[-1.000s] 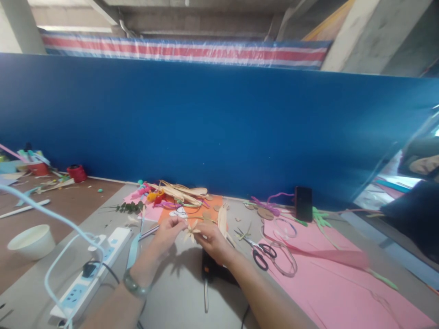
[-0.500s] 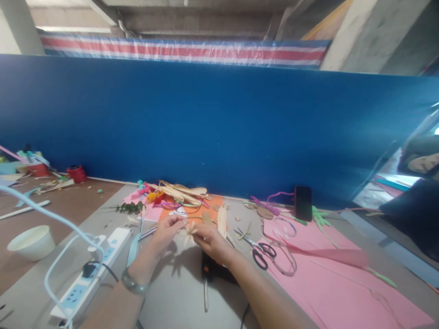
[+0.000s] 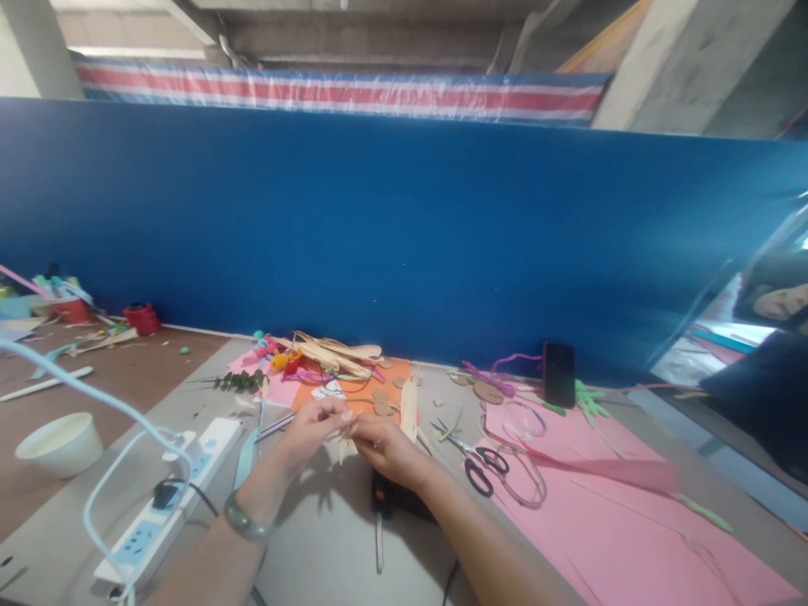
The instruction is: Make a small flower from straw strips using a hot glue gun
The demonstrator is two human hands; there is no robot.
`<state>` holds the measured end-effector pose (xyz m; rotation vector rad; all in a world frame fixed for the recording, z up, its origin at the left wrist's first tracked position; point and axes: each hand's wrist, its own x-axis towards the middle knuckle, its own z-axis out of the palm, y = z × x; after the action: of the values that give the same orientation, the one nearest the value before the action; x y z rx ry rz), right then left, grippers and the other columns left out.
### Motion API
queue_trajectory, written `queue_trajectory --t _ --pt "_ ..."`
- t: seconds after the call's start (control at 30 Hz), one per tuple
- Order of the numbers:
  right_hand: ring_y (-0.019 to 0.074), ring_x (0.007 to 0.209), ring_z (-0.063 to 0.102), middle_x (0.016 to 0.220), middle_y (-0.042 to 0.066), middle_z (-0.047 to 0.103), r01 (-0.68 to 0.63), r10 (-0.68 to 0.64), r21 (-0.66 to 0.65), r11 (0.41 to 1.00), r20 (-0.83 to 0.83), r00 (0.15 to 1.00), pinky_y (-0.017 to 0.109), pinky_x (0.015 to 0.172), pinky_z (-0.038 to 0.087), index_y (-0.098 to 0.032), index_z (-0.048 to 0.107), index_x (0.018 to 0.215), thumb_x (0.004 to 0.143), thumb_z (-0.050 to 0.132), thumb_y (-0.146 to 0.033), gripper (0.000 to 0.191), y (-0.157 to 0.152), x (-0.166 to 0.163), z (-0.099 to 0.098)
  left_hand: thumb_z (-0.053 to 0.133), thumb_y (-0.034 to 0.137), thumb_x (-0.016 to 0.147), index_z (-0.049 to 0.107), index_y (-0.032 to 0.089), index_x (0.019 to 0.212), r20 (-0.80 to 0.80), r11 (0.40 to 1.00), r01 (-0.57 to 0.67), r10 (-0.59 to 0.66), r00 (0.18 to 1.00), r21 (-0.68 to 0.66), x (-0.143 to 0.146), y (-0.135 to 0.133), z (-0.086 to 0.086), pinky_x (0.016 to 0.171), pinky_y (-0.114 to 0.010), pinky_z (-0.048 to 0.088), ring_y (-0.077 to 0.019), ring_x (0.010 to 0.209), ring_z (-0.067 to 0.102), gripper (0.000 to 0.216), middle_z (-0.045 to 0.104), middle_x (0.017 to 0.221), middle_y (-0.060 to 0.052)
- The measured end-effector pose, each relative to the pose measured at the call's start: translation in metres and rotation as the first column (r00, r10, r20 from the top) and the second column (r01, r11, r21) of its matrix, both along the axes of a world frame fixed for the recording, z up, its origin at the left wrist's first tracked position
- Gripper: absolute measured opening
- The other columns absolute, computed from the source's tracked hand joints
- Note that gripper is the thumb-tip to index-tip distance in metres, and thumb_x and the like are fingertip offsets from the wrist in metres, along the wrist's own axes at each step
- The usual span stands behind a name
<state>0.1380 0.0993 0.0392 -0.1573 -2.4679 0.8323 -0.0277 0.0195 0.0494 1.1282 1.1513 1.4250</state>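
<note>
My left hand (image 3: 316,431) and my right hand (image 3: 390,450) meet over the grey table, fingertips pinched close together. Between them is a small pale flower-like piece (image 3: 347,451) of thin, dry, husk-like strips, its pointed ends hanging below the fingers. Both hands seem to grip it, though the fingers cover most of it. A bracelet (image 3: 247,515) circles my left wrist. Partly hidden beneath my right forearm lies a black tool (image 3: 380,495) with a pale stick (image 3: 380,543) jutting toward me, perhaps a glue gun.
Scissors (image 3: 481,463) lie right of my hands beside pink paper (image 3: 606,522). Dry husk strips (image 3: 337,353) rest behind on orange paper (image 3: 392,372). A power strip (image 3: 148,526) with cables and a white bowl (image 3: 61,444) are at left. A phone (image 3: 559,374) leans against the blue partition (image 3: 404,219).
My hands have shifted slightly, with the left fingertips now closer to the right ones. The flower-like piece has turned and shows less between the fingers. Objects on the table stay put.
</note>
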Motion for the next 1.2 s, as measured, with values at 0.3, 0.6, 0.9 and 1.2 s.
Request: queue_trajectory --t 0.3,0.6,0.9,1.2 --pt "0.0151 0.071 0.057 0.076 0.004 0.063 -0.014 0.017 -0.07 0.997 0.039 0.999 0.025 0.07 0.046 -0.016 0.062 0.078 0.092 0.046 -0.02 0.022 0.0 0.001 0.002 0.063 0.046 0.078 0.068 0.015 0.067 -0.044 0.999 -0.04 0.04 0.998 0.014 0.004 0.0 0.006 0.067 -0.028 0.041 -0.0168 0.068 0.054 0.032 0.062 0.068 -0.004" --pt "0.0156 0.07 0.056 0.074 0.004 0.062 0.026 -0.023 -0.087 0.996 0.03 0.999 0.026 0.068 0.045 -0.016 0.061 0.079 0.093 0.047 -0.026 0.023 0.0 0.0 -0.001 0.07 0.048 0.071 0.071 0.016 0.07 -0.049 0.999 -0.051 0.052 0.997 0.011 0.0 0.003 -0.004 0.061 -0.026 0.04 -0.016 0.064 0.053 0.032 0.061 0.068 -0.003" --pt "0.0145 0.067 0.048 0.067 0.001 0.052 0.115 -0.119 -0.068 0.991 -0.054 0.991 0.025 0.066 0.042 -0.018 0.047 0.064 0.094 0.046 -0.029 0.031 0.005 -0.001 -0.002 0.065 0.052 0.074 0.071 0.018 0.067 -0.046 0.965 -0.258 0.256 0.966 -0.048 0.001 0.008 -0.007 0.065 -0.028 0.043 -0.0195 0.069 0.056 0.036 0.066 0.07 -0.006" --pt "0.0138 0.063 0.047 0.062 0.0 0.05 0.145 -0.144 0.011 0.989 -0.083 0.986 0.025 0.063 0.038 -0.018 0.046 0.062 0.095 0.046 -0.029 0.034 0.009 -0.003 -0.004 0.076 0.039 0.066 0.067 0.015 0.066 0.02 0.981 -0.195 0.195 0.981 0.009 0.002 0.005 -0.003 0.063 -0.025 0.041 -0.0141 0.062 0.053 0.025 0.061 0.063 0.0"
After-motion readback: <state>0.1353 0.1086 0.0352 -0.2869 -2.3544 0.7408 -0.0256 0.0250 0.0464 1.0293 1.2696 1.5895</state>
